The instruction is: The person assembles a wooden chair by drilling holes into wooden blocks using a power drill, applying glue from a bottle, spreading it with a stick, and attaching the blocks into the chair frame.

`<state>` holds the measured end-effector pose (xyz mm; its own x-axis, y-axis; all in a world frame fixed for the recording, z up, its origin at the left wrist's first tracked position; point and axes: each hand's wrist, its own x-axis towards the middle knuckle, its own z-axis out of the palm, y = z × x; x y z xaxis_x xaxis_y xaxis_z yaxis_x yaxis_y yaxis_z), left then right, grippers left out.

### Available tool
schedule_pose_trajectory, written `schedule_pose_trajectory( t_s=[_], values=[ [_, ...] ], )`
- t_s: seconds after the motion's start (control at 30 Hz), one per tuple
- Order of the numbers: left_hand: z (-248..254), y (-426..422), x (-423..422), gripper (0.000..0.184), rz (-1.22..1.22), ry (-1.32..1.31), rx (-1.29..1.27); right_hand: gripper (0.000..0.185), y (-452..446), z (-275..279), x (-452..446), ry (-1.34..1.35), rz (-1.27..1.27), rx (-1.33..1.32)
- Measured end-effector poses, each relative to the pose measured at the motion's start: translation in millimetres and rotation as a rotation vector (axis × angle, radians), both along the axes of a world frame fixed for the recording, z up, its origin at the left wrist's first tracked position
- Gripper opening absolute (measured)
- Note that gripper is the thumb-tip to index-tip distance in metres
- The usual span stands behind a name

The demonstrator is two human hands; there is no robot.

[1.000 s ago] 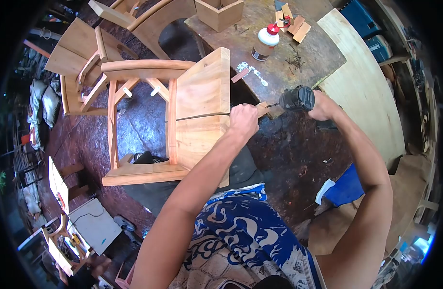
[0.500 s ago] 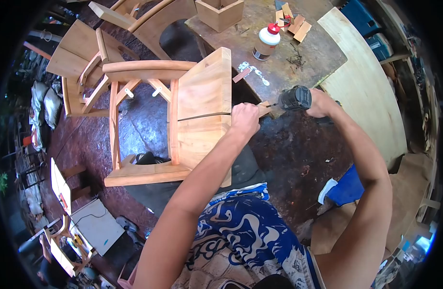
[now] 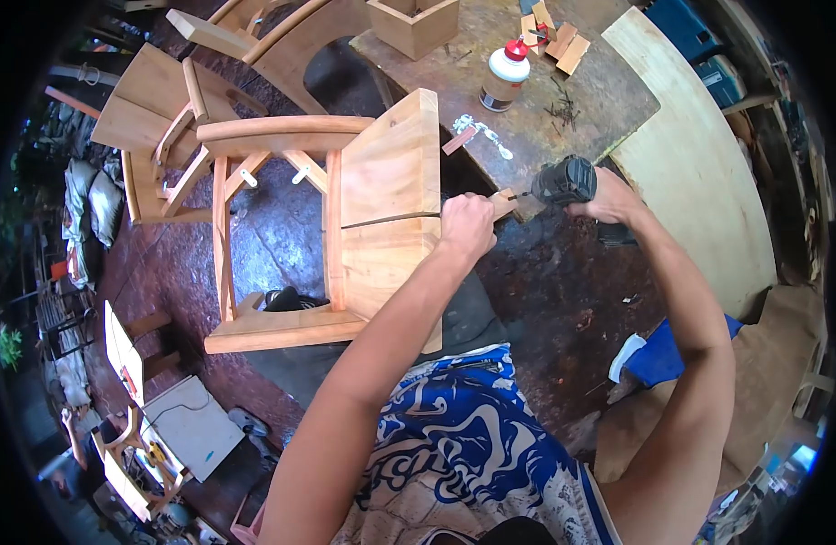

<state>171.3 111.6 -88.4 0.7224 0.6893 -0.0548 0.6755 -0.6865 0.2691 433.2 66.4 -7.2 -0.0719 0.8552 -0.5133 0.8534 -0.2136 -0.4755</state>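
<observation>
My right hand is wrapped around the grip of a dark cordless drill, which lies level with its bit pointing left. The bit's tip meets, or comes very close to, a small wood block. My left hand is closed around that block, beside the edge of a wooden chair. The chair lies tipped on its side across my lap, a dark line crossing its broad panel. My left fingers hide part of the block, and whether the bit has entered the wood cannot be made out.
A worktable holds a glue bottle, spilled white glue, wood scraps and a wooden box. Other chairs stand at upper left. A pale board lies at right. Another person is at lower left.
The whole view has shifted slightly. Both hands, the drill and the block keep nearly the same arrangement. At lower left, the other person's arm shows higher up.
</observation>
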Motion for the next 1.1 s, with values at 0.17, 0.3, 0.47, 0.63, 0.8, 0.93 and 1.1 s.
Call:
schedule_pose_trajectory(
  t_s=[0.17,0.3,0.47,0.63,0.8,0.93,1.1],
  values=[
    [1,2,2,0.025,0.002,0.031,-0.035,0.055,-1,6,-4,-0.031,0.007,0.017],
    [-2,3,2,0.022,-0.014,0.028,-0.025,0.055,-5,-4,1,0.03,0.028,0.053],
    [0,2,0,0.02,-0.02,-0.003,-0.011,0.052,-5,12,-11,0.019,-0.005,0.034],
    [5,0,1,0.022,-0.028,-0.003,-0.068,0.052,-10,5,-4,0.073,-0.06,0.081],
    [2,-3,2,0.024,-0.01,-0.005,-0.043,0.051,-13,18,0,0.009,-0.074,0.055],
    [4,-2,3,0.025,0.004,0.011,-0.041,0.054,-11,30,-3,0.01,-0.038,0.027],
    [6,-1,2,0.025,-0.001,0.015,-0.04,0.056,-21,17,1,0.044,-0.033,0.104]
  ],
)
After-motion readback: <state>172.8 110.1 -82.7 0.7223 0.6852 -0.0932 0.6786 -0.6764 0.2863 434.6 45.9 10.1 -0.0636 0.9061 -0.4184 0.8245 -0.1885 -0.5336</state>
